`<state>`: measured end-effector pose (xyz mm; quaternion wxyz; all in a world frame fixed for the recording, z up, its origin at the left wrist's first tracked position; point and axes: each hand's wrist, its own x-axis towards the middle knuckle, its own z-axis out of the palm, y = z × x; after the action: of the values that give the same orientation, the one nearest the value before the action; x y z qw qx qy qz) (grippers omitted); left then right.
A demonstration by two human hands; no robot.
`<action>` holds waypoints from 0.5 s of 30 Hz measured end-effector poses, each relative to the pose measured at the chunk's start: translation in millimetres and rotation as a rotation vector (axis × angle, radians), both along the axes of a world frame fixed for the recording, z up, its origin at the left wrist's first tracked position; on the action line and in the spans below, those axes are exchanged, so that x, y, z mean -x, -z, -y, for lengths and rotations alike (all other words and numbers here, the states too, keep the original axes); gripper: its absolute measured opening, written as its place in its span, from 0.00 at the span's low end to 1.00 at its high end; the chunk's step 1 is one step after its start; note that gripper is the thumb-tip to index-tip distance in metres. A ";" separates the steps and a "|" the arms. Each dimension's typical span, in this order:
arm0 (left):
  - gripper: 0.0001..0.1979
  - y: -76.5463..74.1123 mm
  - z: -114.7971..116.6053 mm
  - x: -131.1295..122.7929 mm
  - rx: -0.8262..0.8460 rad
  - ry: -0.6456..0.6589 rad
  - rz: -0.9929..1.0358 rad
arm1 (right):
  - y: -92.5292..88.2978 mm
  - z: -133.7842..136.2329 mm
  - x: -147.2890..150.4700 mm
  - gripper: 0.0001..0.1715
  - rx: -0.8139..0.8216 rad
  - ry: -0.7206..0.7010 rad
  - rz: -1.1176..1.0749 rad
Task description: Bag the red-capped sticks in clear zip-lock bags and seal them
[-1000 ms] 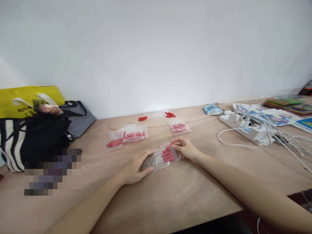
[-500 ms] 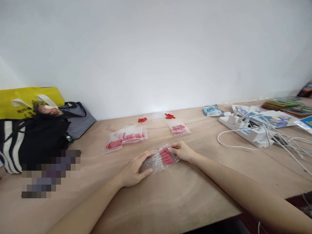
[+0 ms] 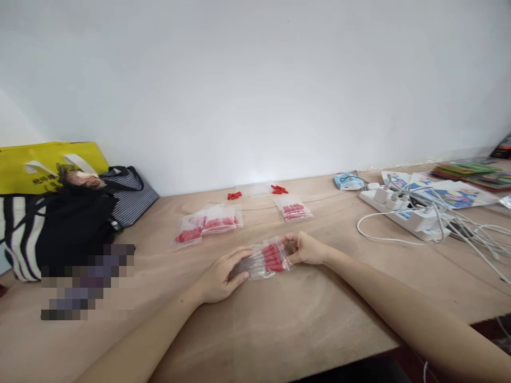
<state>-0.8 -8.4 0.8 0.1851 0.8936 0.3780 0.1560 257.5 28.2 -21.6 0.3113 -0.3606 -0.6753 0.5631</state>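
A clear zip bag (image 3: 257,268) lies on the table between my hands. Inside it, several red-handled pieces (image 3: 273,258) with thin pale shafts sit side by side, red ends toward the right. My left hand (image 3: 223,275) holds the bag's left end between thumb and fingers. At the right end, along the zip edge, my right hand (image 3: 305,248) pinches the plastic with thumb and fingertips. Farther back, filled bags (image 3: 217,223) overlap on the left, and another filled bag (image 3: 294,209) lies to the right. Small groups of loose red pieces (image 3: 235,196) rest near the wall.
On the right, a white power strip (image 3: 403,215) carries plugs and tangled cables, beside a blue mask (image 3: 348,181) and printed sheets (image 3: 451,194). Black, striped and yellow bags (image 3: 75,229) stand at the left. The table's front edge (image 3: 351,367) shows at the lower right.
My right thumb has shifted lower along the bag's zip edge, opening a gap between thumb and fingers. The left hand keeps its hold, and the bag stays nearly in place.
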 end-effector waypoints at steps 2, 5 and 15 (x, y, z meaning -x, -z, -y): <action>0.20 -0.4 0.1 -0.7 0.010 0.023 -0.020 | -2.3 0.8 -5.2 0.24 0.019 -0.027 0.066; 0.21 -1.4 -2.1 -5.4 0.013 0.090 -0.051 | -6.9 1.2 -21.7 0.19 0.003 -0.058 0.170; 0.14 10.4 -59.7 -42.4 -0.462 -0.130 -0.019 | -2.0 1.7 -43.8 0.22 -0.478 0.249 0.409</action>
<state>41.6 51.3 -9.6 -0.0381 0.8874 0.3910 0.2413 301.3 26.4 -19.6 0.3114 -0.4626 -0.7876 0.2624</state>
